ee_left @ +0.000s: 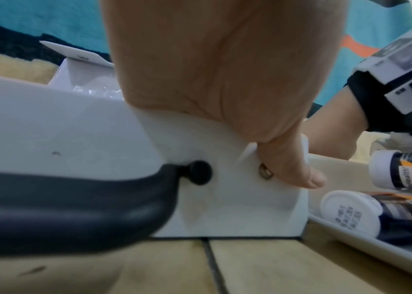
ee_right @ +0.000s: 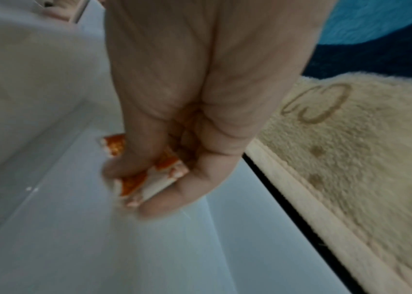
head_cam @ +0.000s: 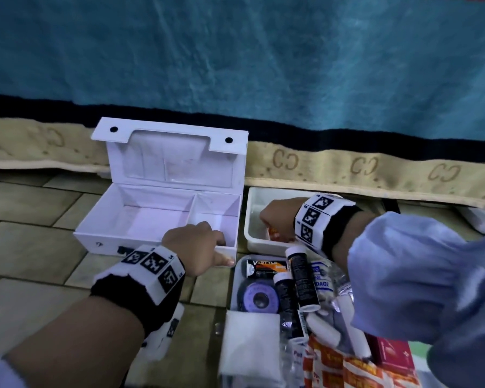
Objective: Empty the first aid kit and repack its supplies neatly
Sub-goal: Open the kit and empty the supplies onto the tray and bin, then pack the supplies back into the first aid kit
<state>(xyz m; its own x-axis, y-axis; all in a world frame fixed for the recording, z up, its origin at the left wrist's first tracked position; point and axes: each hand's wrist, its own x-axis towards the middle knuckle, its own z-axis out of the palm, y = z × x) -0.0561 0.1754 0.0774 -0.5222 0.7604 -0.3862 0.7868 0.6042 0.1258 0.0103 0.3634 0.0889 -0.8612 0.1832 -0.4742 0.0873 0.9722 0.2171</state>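
Observation:
The white first aid kit box (head_cam: 140, 219) stands on the tiled floor with its lid up and both compartments bare. My left hand (head_cam: 199, 245) grips the box's front right corner, thumb (ee_left: 297, 171) on the outside wall and fingers over the rim. My right hand (head_cam: 277, 219) is inside a small white tray (head_cam: 252, 239) to the right of the box, pinching a small orange-and-white packet (ee_right: 149, 175) between thumb and fingers just above the tray's floor.
A second white tray (head_cam: 235, 278) nearer me holds several supplies: dark bottles (head_cam: 303, 278) with white caps, a purple tape roll (head_cam: 259, 296), a bandage pack, white gauze and orange-white packets. A beige-edged blue rug (head_cam: 347, 166) lies behind the box and trays.

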